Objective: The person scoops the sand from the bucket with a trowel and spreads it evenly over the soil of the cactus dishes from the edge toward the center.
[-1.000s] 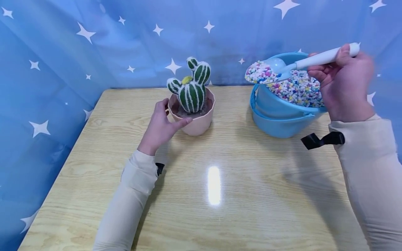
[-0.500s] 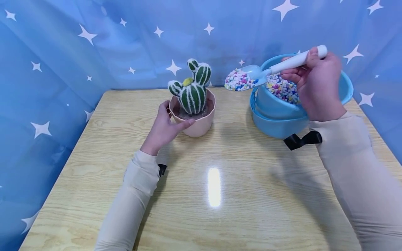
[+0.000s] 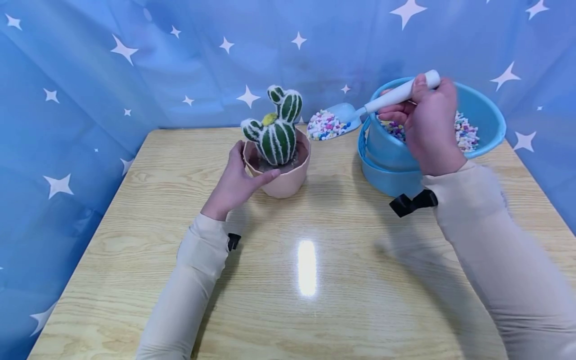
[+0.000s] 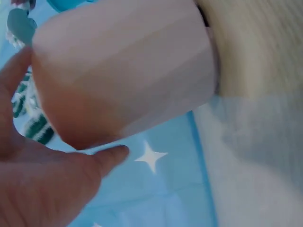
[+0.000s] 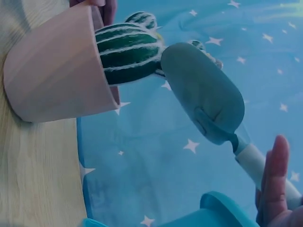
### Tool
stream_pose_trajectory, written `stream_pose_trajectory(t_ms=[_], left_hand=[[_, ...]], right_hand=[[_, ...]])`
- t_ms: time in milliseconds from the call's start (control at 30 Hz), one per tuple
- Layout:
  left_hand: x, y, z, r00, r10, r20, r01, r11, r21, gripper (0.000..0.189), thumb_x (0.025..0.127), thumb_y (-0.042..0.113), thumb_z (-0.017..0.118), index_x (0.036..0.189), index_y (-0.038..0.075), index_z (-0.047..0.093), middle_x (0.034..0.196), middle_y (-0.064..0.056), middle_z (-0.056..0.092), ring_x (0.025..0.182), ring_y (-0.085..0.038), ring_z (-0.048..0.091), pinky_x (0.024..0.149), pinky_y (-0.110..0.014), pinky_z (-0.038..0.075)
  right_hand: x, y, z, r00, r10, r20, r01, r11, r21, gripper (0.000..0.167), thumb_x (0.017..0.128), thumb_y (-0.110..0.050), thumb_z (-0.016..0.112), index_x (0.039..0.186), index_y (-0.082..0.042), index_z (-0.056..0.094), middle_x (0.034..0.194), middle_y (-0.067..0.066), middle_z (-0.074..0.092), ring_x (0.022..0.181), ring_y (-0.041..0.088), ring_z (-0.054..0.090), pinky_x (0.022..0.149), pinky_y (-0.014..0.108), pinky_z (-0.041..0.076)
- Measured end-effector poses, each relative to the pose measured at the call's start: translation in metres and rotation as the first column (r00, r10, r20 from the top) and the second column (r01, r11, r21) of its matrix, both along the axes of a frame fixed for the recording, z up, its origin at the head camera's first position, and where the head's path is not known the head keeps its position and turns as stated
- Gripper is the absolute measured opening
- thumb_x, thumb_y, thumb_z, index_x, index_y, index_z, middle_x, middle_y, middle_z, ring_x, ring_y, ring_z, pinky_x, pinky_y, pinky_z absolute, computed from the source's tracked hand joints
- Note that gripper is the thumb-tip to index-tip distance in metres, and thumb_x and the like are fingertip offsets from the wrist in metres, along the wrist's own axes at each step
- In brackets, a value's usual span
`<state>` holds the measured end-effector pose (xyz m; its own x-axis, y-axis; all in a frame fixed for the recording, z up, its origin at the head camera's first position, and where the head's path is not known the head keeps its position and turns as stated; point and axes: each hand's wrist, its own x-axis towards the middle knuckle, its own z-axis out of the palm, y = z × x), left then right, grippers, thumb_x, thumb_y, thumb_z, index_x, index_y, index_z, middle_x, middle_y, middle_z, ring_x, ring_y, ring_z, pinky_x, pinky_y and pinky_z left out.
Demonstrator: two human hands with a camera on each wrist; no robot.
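Observation:
My left hand (image 3: 231,187) holds the left side of a pale pink flowerpot (image 3: 284,184), its thumb along the front rim. The pot stands upright on the table with a green, white-striped toy cactus (image 3: 278,144) and brown fill inside. In the left wrist view, thumb and finger lie at the rim of the pot (image 4: 128,71). My right hand (image 3: 432,127) grips the white handle of a light blue scoop (image 3: 345,114). Small multicoloured pellets (image 3: 325,125) are heaped on its blade, which is held in the air just right of the cactus. The right wrist view shows the scoop's underside.
A blue bucket (image 3: 488,117) with more coloured pellets leans tilted inside another blue bucket (image 3: 391,184), behind my right hand. A blue curtain with white stars (image 3: 189,60) hangs behind the wooden table (image 3: 351,300).
My right hand has carried the loaded scoop left, from over the bucket to beside the cactus. The left hand stays at the flowerpot, nearly unmoved.

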<state>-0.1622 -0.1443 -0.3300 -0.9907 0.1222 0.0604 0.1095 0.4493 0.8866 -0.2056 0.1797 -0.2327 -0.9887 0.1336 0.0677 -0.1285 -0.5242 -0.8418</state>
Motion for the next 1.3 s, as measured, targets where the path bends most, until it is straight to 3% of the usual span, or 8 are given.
stream_pose_trajectory(t_ms=[100,267,700,1300], left_hand=[[-0.003,-0.003,-0.005,0.999,-0.027,-0.016,0.028,0.999,0.042,0.104,0.079,0.042,0.082,0.152,0.006,0.017,0.148,-0.008,0.035,0.138,-0.016,0.031,0.112,-0.039,0.023],[-0.003,0.000,-0.008,0.999,-0.015,-0.044,0.017,0.999,0.041,0.103,0.077,0.045,0.083,0.151,0.006,0.022,0.145,-0.007,0.039,0.135,-0.016,0.035,0.111,-0.037,0.026],[0.002,0.004,-0.006,1.000,0.025,0.012,-0.024,1.000,-0.019,0.121,0.076,0.054,0.080,0.156,0.004,0.005,0.157,-0.015,0.020,0.143,-0.022,0.021,0.114,-0.041,0.020],[0.004,0.008,-0.006,0.998,0.067,-0.016,-0.068,0.996,-0.056,0.117,0.075,0.055,0.081,0.154,0.001,0.014,0.150,-0.015,0.031,0.138,-0.023,0.031,0.112,-0.040,0.024]], right_hand=[[0.001,-0.005,-0.001,1.000,0.012,-0.006,-0.012,0.999,0.046,0.022,0.104,-0.019,0.041,0.117,-0.005,0.032,0.104,0.024,0.063,0.058,0.028,0.064,0.062,0.033,0.057],[-0.002,-0.014,-0.002,0.999,0.033,-0.022,-0.030,0.993,0.114,0.024,0.103,-0.019,0.043,0.120,-0.007,0.032,0.106,0.023,0.060,0.060,0.026,0.065,0.064,0.032,0.057],[-0.005,-0.018,-0.003,0.999,0.036,-0.023,-0.032,0.985,0.167,0.027,0.103,-0.021,0.042,0.123,-0.008,0.030,0.106,0.022,0.061,0.063,0.026,0.067,0.065,0.031,0.056],[-0.004,-0.020,-0.001,1.000,0.017,0.000,-0.016,0.976,0.219,0.025,0.104,-0.022,0.042,0.122,-0.009,0.031,0.107,0.021,0.060,0.061,0.024,0.066,0.064,0.030,0.057]])
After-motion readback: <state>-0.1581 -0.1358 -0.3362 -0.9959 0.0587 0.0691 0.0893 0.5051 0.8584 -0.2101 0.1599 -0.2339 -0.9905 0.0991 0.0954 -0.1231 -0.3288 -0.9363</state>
